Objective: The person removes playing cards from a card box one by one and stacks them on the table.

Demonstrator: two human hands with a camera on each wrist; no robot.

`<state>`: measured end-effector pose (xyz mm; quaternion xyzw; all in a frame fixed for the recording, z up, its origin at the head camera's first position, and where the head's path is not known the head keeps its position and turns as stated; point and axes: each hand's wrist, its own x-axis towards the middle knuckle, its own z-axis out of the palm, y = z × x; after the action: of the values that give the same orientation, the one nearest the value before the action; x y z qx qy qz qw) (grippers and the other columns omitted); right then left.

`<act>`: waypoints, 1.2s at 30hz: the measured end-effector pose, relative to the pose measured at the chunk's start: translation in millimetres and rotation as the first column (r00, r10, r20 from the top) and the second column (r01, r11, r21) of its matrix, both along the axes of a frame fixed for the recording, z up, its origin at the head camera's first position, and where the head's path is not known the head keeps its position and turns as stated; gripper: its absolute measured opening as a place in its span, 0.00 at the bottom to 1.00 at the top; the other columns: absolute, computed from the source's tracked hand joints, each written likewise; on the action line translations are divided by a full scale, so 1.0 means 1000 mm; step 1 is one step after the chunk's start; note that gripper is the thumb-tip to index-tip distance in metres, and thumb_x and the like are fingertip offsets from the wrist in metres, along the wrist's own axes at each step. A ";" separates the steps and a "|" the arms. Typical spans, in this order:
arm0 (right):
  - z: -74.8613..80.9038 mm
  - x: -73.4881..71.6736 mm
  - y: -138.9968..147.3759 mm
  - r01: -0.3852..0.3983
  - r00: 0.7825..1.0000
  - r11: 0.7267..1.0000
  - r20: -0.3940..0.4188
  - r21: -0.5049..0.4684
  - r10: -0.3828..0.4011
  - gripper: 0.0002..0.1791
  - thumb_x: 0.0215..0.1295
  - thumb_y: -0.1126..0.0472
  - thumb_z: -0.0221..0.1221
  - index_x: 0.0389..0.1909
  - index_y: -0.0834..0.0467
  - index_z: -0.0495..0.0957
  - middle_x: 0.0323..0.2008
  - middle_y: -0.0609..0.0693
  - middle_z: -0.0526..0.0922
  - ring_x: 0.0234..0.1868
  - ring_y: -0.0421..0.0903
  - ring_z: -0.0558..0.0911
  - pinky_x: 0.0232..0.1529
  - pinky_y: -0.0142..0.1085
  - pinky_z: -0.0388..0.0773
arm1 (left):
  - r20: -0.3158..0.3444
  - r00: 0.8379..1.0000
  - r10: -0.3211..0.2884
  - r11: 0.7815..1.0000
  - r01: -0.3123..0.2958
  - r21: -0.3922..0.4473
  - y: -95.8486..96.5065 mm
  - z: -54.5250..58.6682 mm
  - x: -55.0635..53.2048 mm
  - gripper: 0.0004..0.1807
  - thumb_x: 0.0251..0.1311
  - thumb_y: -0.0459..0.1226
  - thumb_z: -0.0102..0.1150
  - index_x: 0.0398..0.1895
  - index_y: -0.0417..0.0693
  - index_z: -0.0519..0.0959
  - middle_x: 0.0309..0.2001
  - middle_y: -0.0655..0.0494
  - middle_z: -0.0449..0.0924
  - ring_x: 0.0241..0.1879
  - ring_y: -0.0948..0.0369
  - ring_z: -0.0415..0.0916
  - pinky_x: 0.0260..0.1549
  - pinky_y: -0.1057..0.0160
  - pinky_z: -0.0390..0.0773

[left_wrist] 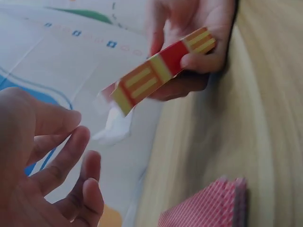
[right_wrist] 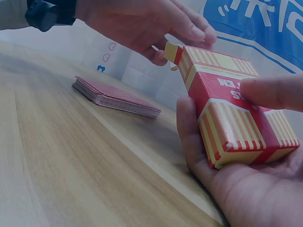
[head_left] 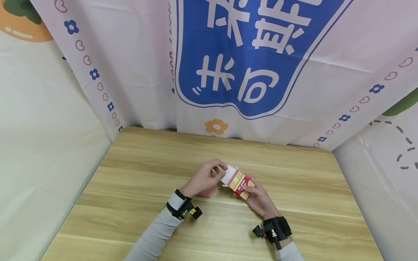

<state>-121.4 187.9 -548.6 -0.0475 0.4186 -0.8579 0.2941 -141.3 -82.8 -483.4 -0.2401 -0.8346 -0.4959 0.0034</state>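
A red and yellow striped playing-card box (head_left: 241, 184) lies in my right hand (head_left: 262, 201), which grips it with the thumb across its front. The box's end flap (head_left: 229, 174) stands open, its white inside showing in the head view. Close to that flap is my left hand (head_left: 205, 177); its fingers are loosely bent and hold nothing. In the left wrist view a gap shows between those fingertips and the card box (left_wrist: 161, 73). A deck of cards with a red patterned back (right_wrist: 118, 98) rests on the table, partly hidden under my left hand in the head view.
The wooden table (head_left: 130, 170) reaches back to a white printed cloth (head_left: 147, 72) with a large blue sign. More cloth hangs at the left and right sides. Each wrist wears a black strap with a small camera (head_left: 196, 212).
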 end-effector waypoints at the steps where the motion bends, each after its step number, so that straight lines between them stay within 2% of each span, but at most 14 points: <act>1: 0.000 0.000 0.000 -0.002 1.000 1.000 0.002 -0.005 0.002 0.26 0.81 0.73 0.46 0.74 0.52 0.63 0.72 0.56 0.66 0.66 0.51 0.80 0.64 0.47 0.83 | 0.010 1.000 -0.008 1.000 0.008 -0.018 0.002 -0.001 0.001 0.07 0.74 0.34 0.64 0.51 0.47 0.84 0.50 0.54 0.86 0.40 0.61 0.83 0.38 0.62 0.86; 4: 0.000 0.000 0.001 -0.010 1.000 1.000 -0.002 -0.011 0.010 0.27 0.81 0.73 0.45 0.75 0.53 0.63 0.73 0.57 0.66 0.67 0.52 0.80 0.64 0.46 0.82 | 0.032 0.999 -0.015 0.997 0.017 -0.074 0.007 -0.003 0.004 0.07 0.73 0.37 0.66 0.50 0.51 0.85 0.51 0.57 0.87 0.41 0.61 0.83 0.42 0.58 0.86; 8: -0.001 0.000 0.001 -0.007 1.000 1.000 -0.011 0.007 0.007 0.27 0.81 0.74 0.44 0.75 0.53 0.64 0.73 0.57 0.66 0.67 0.52 0.80 0.64 0.45 0.83 | 0.051 0.999 -0.015 0.991 0.022 -0.130 0.011 -0.007 0.006 0.07 0.70 0.39 0.69 0.49 0.52 0.84 0.49 0.57 0.86 0.43 0.61 0.82 0.46 0.57 0.85; 16: -0.001 -0.001 0.000 -0.023 0.999 1.000 -0.036 -0.003 0.023 0.27 0.82 0.74 0.43 0.75 0.54 0.64 0.72 0.56 0.68 0.65 0.51 0.81 0.62 0.43 0.83 | 0.055 0.998 -0.017 0.989 0.025 -0.148 0.013 -0.009 0.005 0.09 0.68 0.38 0.71 0.48 0.50 0.84 0.48 0.57 0.85 0.45 0.60 0.80 0.47 0.57 0.84; 20: -0.001 -0.001 0.002 -0.028 0.999 1.000 -0.041 -0.007 0.027 0.27 0.82 0.74 0.42 0.75 0.53 0.63 0.71 0.56 0.69 0.65 0.51 0.81 0.63 0.44 0.83 | 0.061 0.998 -0.005 0.987 0.015 -0.162 0.016 -0.009 0.005 0.09 0.68 0.38 0.72 0.47 0.51 0.84 0.48 0.57 0.85 0.43 0.61 0.79 0.45 0.61 0.82; 26: -0.001 -0.002 0.000 -0.016 0.999 1.000 -0.037 0.025 0.017 0.26 0.82 0.73 0.44 0.75 0.52 0.64 0.72 0.55 0.68 0.65 0.50 0.81 0.63 0.45 0.83 | 0.064 0.998 0.003 0.988 0.007 -0.153 0.012 -0.008 0.005 0.07 0.70 0.39 0.70 0.47 0.50 0.85 0.49 0.55 0.85 0.45 0.58 0.81 0.46 0.59 0.83; 32: 0.001 -0.001 0.001 -0.003 1.000 0.999 -0.005 0.039 0.003 0.28 0.82 0.73 0.45 0.77 0.52 0.60 0.73 0.56 0.65 0.67 0.50 0.80 0.66 0.47 0.81 | 0.127 0.991 0.037 0.992 -0.021 -0.127 0.009 -0.003 0.004 0.03 0.72 0.38 0.68 0.39 0.49 0.87 0.51 0.54 0.83 0.49 0.56 0.81 0.52 0.52 0.85; 36: 0.002 -0.001 0.000 -0.007 1.000 0.999 0.000 0.034 0.007 0.30 0.81 0.72 0.46 0.78 0.52 0.58 0.74 0.56 0.63 0.67 0.50 0.79 0.66 0.47 0.81 | 0.157 0.987 0.047 0.996 -0.034 -0.087 0.005 0.002 0.001 0.05 0.72 0.35 0.66 0.37 0.47 0.88 0.52 0.52 0.83 0.49 0.57 0.81 0.51 0.52 0.86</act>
<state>-122.3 188.1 -546.2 -0.0438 0.4329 -0.8496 0.2980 -139.8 -78.2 -481.0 -0.1827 -0.8570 -0.4777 -0.0630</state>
